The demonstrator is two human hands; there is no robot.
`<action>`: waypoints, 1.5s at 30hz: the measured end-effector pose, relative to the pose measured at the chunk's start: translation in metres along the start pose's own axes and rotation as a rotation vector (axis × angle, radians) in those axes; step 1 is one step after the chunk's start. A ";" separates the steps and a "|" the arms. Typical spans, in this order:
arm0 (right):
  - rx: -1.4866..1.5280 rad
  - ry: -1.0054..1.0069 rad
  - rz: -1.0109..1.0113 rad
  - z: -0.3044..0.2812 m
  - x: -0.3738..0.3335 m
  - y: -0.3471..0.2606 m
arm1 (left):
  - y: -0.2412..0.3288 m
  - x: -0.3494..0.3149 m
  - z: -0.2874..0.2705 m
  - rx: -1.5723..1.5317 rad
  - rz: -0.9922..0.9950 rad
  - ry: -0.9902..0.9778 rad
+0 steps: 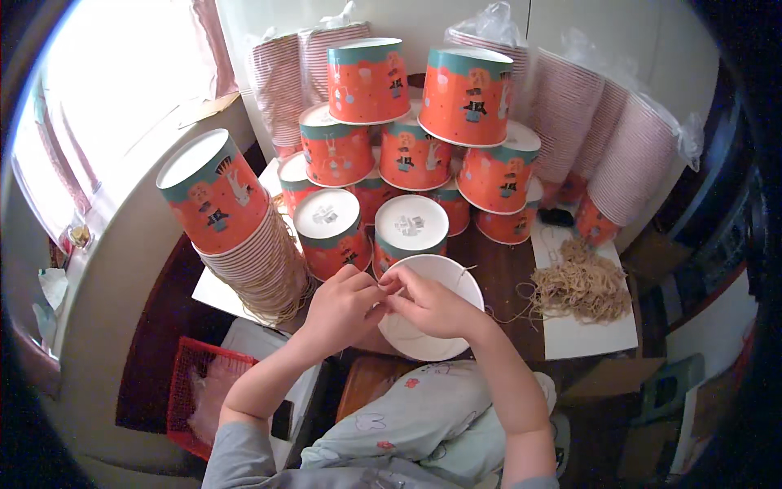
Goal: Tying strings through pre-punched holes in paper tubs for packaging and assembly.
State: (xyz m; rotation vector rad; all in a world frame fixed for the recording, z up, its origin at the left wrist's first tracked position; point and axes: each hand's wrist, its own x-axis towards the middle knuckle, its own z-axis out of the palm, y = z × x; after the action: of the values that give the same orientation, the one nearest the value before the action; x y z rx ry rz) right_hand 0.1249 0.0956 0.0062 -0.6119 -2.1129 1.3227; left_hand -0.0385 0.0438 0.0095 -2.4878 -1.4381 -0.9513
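In front of my lap a paper bucket (440, 345) is tilted with its open mouth toward me, showing a white inside. Over its upper left rim my left hand (344, 306) and my right hand (428, 303) meet with pinched fingertips. Both are closed on a thin string, mostly hidden by the fingers. A tan string end (468, 267) pokes out by the bucket's upper right rim, and a faint strand runs across the inside. Just behind the hands stand upside-down orange and teal buckets, including one (411, 228) with a white base.
More orange buckets (368, 81) are piled behind. A tall leaning stack of nested buckets (252, 265), with strings hanging along it, is on the left. Tangled tan strings (582, 281) lie on a white board (586, 338) at right. Bagged stacks (631, 163) line the wall; a red basket (181, 399) sits lower left.
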 end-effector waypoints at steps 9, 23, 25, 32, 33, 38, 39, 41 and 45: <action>-0.161 0.000 0.084 -0.006 0.003 0.010 | -0.005 -0.005 0.006 -0.013 -0.027 0.049; -0.328 0.020 0.087 -0.018 0.000 0.001 | -0.009 -0.031 0.019 -0.254 -0.724 -0.178; -0.328 0.013 0.063 -0.016 0.000 0.003 | -0.022 -0.041 0.035 -0.417 -0.675 -0.243; -0.541 -0.096 0.025 -0.006 -0.002 0.002 | -0.021 -0.056 0.036 -0.640 -0.750 -0.211; -0.536 -0.097 0.026 -0.003 -0.002 0.003 | -0.021 -0.061 0.036 -0.630 -0.743 -0.180; -0.627 -0.153 -0.011 0.017 -0.005 0.007 | -0.010 -0.064 0.022 -0.484 -0.688 -0.112; -0.633 -0.169 -0.011 0.021 -0.006 0.006 | -0.011 -0.066 0.022 -0.500 -0.696 -0.092; -0.615 -0.183 0.014 0.032 -0.005 0.013 | -0.011 -0.066 0.022 -0.515 -0.705 -0.072; -0.631 -0.272 0.101 0.047 -0.003 0.024 | -0.008 -0.062 0.019 -0.549 -0.713 -0.056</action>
State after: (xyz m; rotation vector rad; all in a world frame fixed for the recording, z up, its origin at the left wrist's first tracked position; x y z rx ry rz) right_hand 0.0974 0.0729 -0.0326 -0.8318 -2.7790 0.7988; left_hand -0.0581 0.0094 -0.0430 -2.3285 -2.4412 -1.5778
